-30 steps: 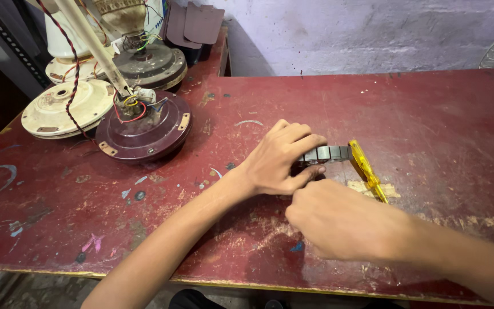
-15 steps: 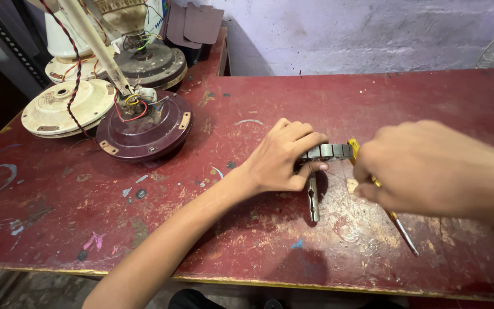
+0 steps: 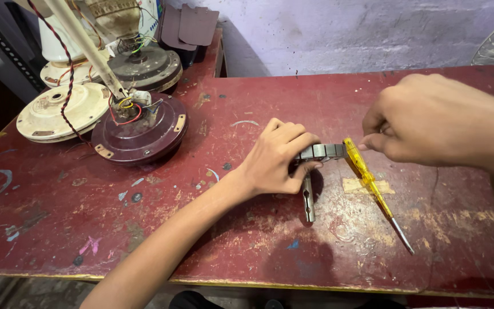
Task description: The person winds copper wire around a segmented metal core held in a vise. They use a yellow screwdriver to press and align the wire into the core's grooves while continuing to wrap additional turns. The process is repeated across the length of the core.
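Grey metal part point(image 3: 322, 152) sits pinched in left hand point(image 3: 275, 160) fingertips.

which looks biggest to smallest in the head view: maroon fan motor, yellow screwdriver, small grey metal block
1. maroon fan motor
2. yellow screwdriver
3. grey metal block, gripped by the left hand, so partly hidden

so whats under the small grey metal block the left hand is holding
Below the small grey metal block a flat grey metal bar lies on the worn red table. The left hand covers the block's left end and the bar's top.
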